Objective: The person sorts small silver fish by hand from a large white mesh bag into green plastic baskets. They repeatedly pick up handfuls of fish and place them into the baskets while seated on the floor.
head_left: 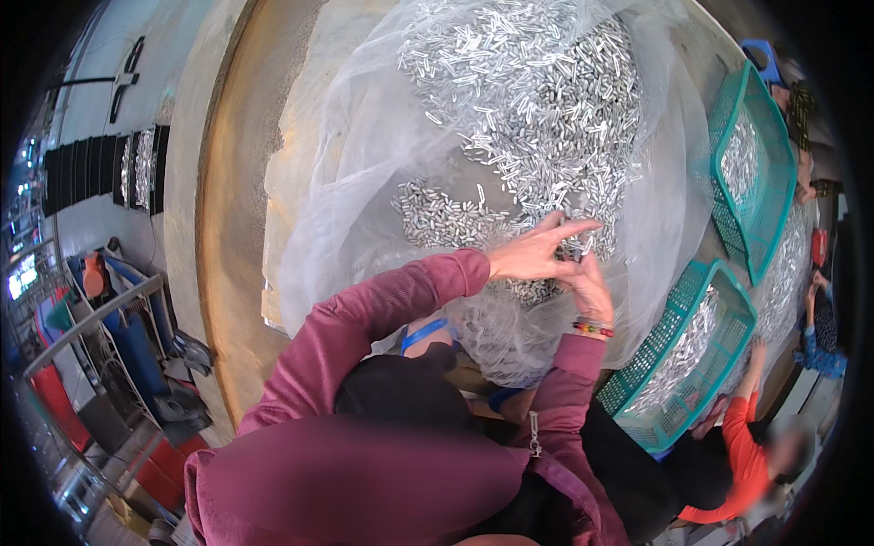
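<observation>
Small silvery metal pieces (pixel 546 100), short and elongated, lie in a big heap on sheer white netting (pixel 346 191). A smaller pile of the same pieces (pixel 446 214) sits to the left of it. Over the near edge of the heap, my left hand (pixel 533 253) reaches rightward with its fingers stretched out and apart. My right hand (pixel 590 289), a beaded bracelet at its wrist, comes up from below and meets the left one. Its fingers are closed around a small metal piece (pixel 586 244), partly hidden by the fingers.
Two green plastic baskets (pixel 748 246) holding similar pieces stand at the right. Beyond them, a person in an orange top (pixel 746 455) reaches toward more pieces (pixel 778 282). A raised wooden edge (pixel 223 182) runs along the table's left side. Carts and chairs stand farther left.
</observation>
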